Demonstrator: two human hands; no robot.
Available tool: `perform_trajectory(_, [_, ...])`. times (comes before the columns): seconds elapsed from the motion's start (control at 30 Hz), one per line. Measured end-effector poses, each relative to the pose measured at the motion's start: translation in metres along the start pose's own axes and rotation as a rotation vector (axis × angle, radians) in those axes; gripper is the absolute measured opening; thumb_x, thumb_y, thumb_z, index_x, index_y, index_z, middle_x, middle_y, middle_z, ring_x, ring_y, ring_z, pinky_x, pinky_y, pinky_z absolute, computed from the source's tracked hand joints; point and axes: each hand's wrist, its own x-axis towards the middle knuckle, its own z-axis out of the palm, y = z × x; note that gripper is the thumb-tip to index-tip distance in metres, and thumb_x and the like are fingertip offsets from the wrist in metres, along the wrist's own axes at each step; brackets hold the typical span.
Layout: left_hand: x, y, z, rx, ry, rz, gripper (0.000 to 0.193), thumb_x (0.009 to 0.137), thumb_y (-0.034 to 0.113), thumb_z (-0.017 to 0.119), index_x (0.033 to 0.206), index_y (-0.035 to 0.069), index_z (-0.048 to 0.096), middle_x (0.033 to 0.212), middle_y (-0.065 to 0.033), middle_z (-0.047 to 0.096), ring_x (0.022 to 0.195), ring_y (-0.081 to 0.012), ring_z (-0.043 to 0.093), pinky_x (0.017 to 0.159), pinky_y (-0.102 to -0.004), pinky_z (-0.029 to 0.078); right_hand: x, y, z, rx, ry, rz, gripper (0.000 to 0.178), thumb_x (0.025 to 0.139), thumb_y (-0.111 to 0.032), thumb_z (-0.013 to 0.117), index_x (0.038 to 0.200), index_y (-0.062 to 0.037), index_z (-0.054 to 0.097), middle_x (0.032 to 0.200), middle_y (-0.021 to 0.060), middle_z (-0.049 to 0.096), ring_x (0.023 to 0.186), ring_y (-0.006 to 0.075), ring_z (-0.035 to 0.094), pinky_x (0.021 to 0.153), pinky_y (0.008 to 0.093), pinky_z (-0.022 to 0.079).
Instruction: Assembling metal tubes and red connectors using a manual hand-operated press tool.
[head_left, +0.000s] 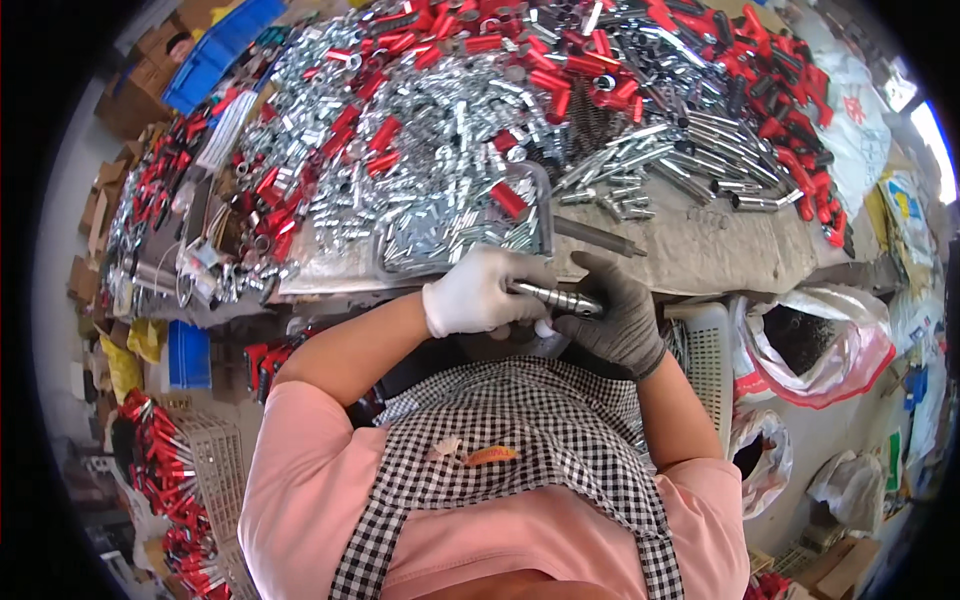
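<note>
My left hand (480, 292), in a white glove, is closed round one end of a shiny metal tube (556, 297) with ringed grooves. At the tube's right end, my right hand (622, 322) in a grey glove has its fingers wrapped about it. Both hands are just in front of the bench edge. Just beyond them stands a clear plastic tray (546, 215) full of small metal pins, with a red sleeve (508, 200) lying on top. A dark rod with a narrow tip (598, 237) lies to the tray's right. Some of my fingertips are hidden behind the tube.
Heaped metal parts (420, 130) and red-handled pieces (790, 70) cover the far bench. Long steel tubes (690, 160) lie at the right. A white plastic basket (708, 350) and an open sack (830, 350) are right of me. A crate (215, 450) stands left, beside red-handled tools (155, 450).
</note>
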Motion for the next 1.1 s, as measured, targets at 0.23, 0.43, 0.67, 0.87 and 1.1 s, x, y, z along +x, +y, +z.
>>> perform_trajectory(0.23, [0.054,0.024,-0.018,0.224,-0.186,0.371,0.030,0.074,0.011,0.074,0.103,0.004,0.071,0.101,-0.0140,0.070,0.092,-0.0315,0.068,0.082,-0.0404,0.053,-0.024,0.012,-0.032,0.835,-0.265,0.176,0.057,0.095,-0.042,0.062,0.127,0.0055,0.058,0.101,0.0072,0.067,0.090,0.0137,0.061,0.083,0.0297,0.050])
perform_trajectory(0.43, [0.183,0.052,0.003,0.254,-0.223,0.372,0.065,0.082,0.033,0.068,0.137,0.003,0.051,0.131,-0.0238,0.057,0.120,-0.0355,0.057,0.102,-0.0443,0.045,-0.059,0.036,-0.052,0.466,0.378,0.296,0.039,0.084,-0.020,0.076,0.112,0.0049,0.064,0.103,0.0128,0.071,0.095,0.0160,0.065,0.086,0.0305,0.052])
perform_trajectory(0.67, [0.332,0.035,0.080,1.130,-0.078,0.395,0.028,0.082,0.014,0.062,0.108,0.011,0.069,0.105,-0.0171,0.071,0.101,-0.0323,0.068,0.085,-0.0419,0.054,-0.083,0.020,-0.059,0.065,0.505,0.375,0.033,0.080,-0.011,0.075,0.108,0.0024,0.066,0.094,0.0069,0.068,0.085,0.0130,0.061,0.080,0.0288,0.051])
perform_trajectory(0.87, [0.320,0.071,0.072,1.094,-0.087,0.296,0.047,0.087,0.014,0.060,0.133,0.010,0.054,0.111,-0.0201,0.068,0.107,-0.0339,0.065,0.091,-0.0438,0.052,-0.098,0.048,-0.057,0.145,0.538,0.317,0.033,0.083,-0.009,0.072,0.113,0.0030,0.064,0.096,0.0052,0.066,0.088,0.0133,0.060,0.083,0.0292,0.050])
perform_trajectory(1.1, [0.201,0.052,-0.032,-0.082,0.225,0.357,0.050,0.082,0.023,0.073,0.122,-0.003,0.058,0.097,-0.0152,0.069,0.085,-0.0204,0.069,0.077,-0.0323,0.055,-0.081,0.038,-0.047,0.076,0.565,0.124,0.035,0.079,-0.007,0.078,0.112,-0.0008,0.066,0.097,0.0050,0.068,0.088,0.0129,0.062,0.083,0.0284,0.050])
